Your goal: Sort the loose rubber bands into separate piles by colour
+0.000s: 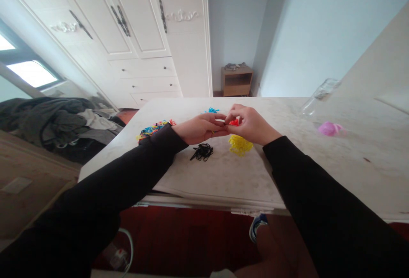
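My left hand point(201, 128) and my right hand point(247, 122) meet at the fingertips just over the middle of the table. Both are closed in a pinch; what lies between the fingertips is too small to make out. A speck of yellow shows between the left fingers. Below my left hand lies a pile of black rubber bands point(203, 152), and below my right a pile of yellow rubber bands point(241, 145). A red pile point(234, 122) is partly hidden behind my right hand. Blue bands point(211, 110) lie beyond the hands, and a multicoloured heap point(153, 131) is beside my left wrist.
The white table point(217, 180) has a clear glass container point(319, 97) lying tilted at the far right, with a pink object point(330, 128) nearer. Dark clothes point(57, 124) are heaped to the left. White wardrobes point(137, 18) and a small wooden cabinet point(237, 81) stand behind.
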Available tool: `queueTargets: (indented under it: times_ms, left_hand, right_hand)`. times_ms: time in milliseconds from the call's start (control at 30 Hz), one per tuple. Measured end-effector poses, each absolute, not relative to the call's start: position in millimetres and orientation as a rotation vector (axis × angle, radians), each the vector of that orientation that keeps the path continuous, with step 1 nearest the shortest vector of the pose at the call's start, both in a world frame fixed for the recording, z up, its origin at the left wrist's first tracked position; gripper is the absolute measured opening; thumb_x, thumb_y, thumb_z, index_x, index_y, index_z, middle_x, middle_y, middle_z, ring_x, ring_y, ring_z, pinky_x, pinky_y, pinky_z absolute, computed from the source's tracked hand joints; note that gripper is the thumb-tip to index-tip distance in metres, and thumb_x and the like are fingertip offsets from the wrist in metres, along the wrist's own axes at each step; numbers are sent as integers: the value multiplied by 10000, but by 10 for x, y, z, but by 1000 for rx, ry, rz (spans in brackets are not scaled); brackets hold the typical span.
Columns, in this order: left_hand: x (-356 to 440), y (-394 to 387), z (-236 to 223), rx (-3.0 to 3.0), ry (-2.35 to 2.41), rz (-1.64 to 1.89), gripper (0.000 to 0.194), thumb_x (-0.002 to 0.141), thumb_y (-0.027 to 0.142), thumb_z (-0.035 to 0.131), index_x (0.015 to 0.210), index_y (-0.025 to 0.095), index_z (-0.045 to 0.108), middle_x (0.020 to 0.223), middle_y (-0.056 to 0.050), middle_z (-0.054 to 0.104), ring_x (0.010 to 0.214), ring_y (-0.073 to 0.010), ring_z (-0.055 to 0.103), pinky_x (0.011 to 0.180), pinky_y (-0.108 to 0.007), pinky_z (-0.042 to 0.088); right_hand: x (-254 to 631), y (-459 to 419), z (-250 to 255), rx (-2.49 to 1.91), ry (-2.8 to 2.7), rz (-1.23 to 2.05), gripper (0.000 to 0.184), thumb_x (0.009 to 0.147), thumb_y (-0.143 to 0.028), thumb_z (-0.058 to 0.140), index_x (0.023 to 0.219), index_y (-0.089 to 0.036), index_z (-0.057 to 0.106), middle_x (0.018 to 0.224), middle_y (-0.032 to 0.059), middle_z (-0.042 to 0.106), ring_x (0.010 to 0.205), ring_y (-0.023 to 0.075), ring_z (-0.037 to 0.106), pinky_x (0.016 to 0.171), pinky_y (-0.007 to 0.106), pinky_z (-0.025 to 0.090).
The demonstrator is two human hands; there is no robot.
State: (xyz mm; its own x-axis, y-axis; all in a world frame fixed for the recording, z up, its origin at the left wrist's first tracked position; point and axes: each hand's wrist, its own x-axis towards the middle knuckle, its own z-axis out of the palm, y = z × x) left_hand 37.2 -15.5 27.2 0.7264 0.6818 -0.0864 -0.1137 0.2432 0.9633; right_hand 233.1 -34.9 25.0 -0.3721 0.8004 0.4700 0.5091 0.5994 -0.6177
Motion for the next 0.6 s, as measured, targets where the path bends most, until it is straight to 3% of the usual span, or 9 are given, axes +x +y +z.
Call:
queueTargets:
  times_ms: [100,233,467,600]
  left_hand:
    - [366,-127,276,1242,627,638,283,766,-41,589,997,84,692,928,-121,747,826,-143,695,763,-261,504]
    - [360,-89,272,1230,738,745,246,798,-20,534,928,83,716,739,-57,670,557,-64,509,547,-207,377]
    - [390,-132,291,1243,763,749,169,857,51,524,811,104,678,544,55,349,459,-63,274,446,-211,189]
    - [380,-132,311,1259,785,762,139,909,126,568,815,109,669,541,77,287,453,-57,225,451,-227,151]
  right_hand:
    - [2334,-360,267,-1049,-2007,470,83,743,-244,720,733,-178,672,791,36,638,713,155,545,653,307,427]
    - [2330,-386,291,-1072,-1955,485,102,749,-248,701,708,-174,645,708,28,668,647,142,555,632,304,429]
    - [2330,-383,277,-1047,-1881,580,103,745,-246,695,716,-179,623,677,18,662,620,139,574,587,289,432]
    - [2338,-380,265,-1057,-1931,494,97,755,-240,712,730,-175,644,682,11,658,617,124,546,605,288,422]
